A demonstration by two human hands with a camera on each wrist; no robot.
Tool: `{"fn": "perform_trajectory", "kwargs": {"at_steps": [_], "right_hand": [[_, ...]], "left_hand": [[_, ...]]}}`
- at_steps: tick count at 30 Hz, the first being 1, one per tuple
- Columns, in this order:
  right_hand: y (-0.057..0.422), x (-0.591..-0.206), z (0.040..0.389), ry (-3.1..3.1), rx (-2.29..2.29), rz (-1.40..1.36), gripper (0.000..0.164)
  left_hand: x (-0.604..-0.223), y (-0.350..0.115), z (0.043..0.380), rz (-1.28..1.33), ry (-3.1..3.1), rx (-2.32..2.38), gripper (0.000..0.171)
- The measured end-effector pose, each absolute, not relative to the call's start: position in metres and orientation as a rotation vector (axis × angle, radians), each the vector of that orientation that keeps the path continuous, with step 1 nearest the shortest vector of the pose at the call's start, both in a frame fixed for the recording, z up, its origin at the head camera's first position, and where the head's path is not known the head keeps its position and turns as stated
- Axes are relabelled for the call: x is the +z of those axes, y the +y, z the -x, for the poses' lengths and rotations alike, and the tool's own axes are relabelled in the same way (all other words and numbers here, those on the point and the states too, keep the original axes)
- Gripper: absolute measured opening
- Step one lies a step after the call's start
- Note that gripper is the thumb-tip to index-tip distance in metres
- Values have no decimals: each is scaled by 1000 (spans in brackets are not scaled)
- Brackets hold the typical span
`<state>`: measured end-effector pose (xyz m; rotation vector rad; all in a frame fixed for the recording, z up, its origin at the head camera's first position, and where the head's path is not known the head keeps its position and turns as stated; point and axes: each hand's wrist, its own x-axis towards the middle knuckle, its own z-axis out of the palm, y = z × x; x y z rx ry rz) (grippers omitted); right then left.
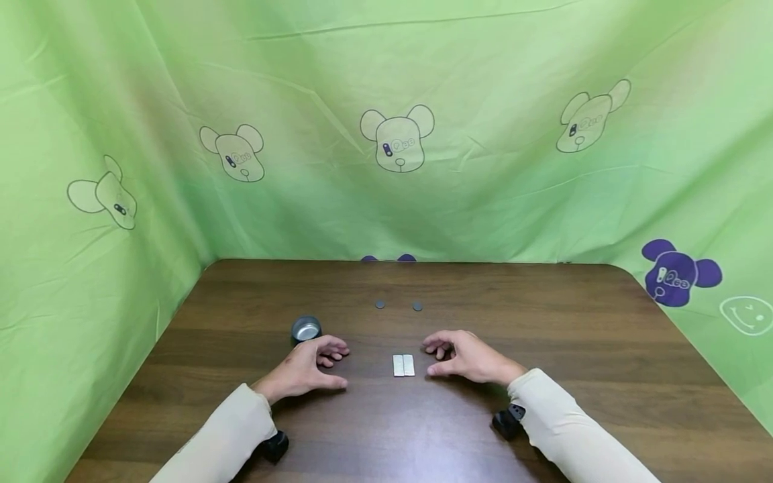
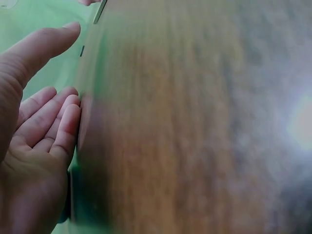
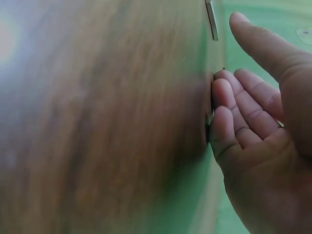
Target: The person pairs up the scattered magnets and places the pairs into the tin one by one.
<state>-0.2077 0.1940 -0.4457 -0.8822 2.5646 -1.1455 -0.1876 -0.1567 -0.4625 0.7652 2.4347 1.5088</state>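
My left hand [image 1: 304,369] rests at the table with loosely bent fingers and the thumb apart, nothing in its grasp. Just behind it stands a small round dark container [image 1: 306,328] with a silvery inside, partly covered by the hand. Two flat whitish rectangular pieces [image 1: 398,365] lie side by side between the hands. To their right is my right hand [image 1: 471,357], its fingers relaxed and its thumb tip close to the pieces. In the right wrist view, the palm and fingers [image 3: 253,112] hold nothing, and a thin edge of a flat piece [image 3: 211,19] shows beyond the thumb.
Two small dark discs, one at left [image 1: 380,304] and one at right [image 1: 417,306], lie farther back on the brown wooden table [image 1: 513,295]. A green printed cloth [image 1: 314,201] hangs around the table's back and sides.
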Motion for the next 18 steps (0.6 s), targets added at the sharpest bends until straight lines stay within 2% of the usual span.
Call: {"fn": "perform_trajectory", "kwargs": {"at_steps": [10, 18], "right_hand": [[182, -449, 205, 2608, -1174, 877, 40], [168, -451, 203, 2661, -1142, 882, 44]], "left_hand": [[-465, -162, 188, -748, 2325, 1629, 55], [-467, -164, 187, -726, 2279, 1700, 53]]}}
